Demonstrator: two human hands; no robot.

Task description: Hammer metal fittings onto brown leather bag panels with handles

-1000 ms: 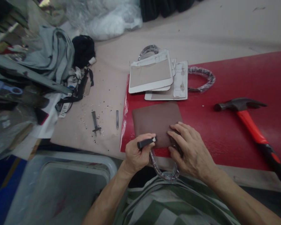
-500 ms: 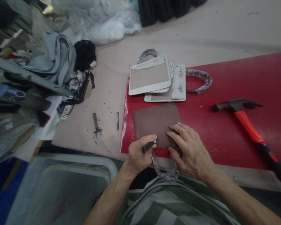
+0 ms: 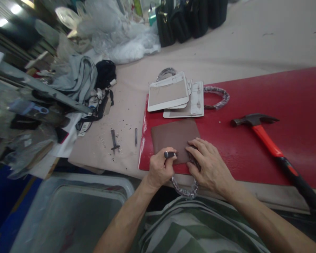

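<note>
A brown leather panel (image 3: 173, 137) lies on the red mat (image 3: 252, 102) near the table's front edge. My left hand (image 3: 159, 168) is closed around a short dark metal punch (image 3: 170, 154), held nearly upright at the panel's near edge. My right hand (image 3: 209, 167) presses down on the panel's near right corner, fingers curled over a dark part I cannot make out. A plastic-wrapped curved handle (image 3: 184, 189) hangs from the panel below the table edge, between my hands.
A hammer (image 3: 268, 140) with a red and black handle lies on the mat to the right. White card templates (image 3: 171, 93) and another wrapped handle (image 3: 217, 96) sit behind the panel. Two small metal tools (image 3: 114, 140) lie left of the mat. A grey bin (image 3: 76, 207) stands below.
My left hand has tipped the punch from lying sideways to nearly upright at the panel's edge. The camera has shifted, so everything sits a little lower and farther in view. The right hand stays put.
</note>
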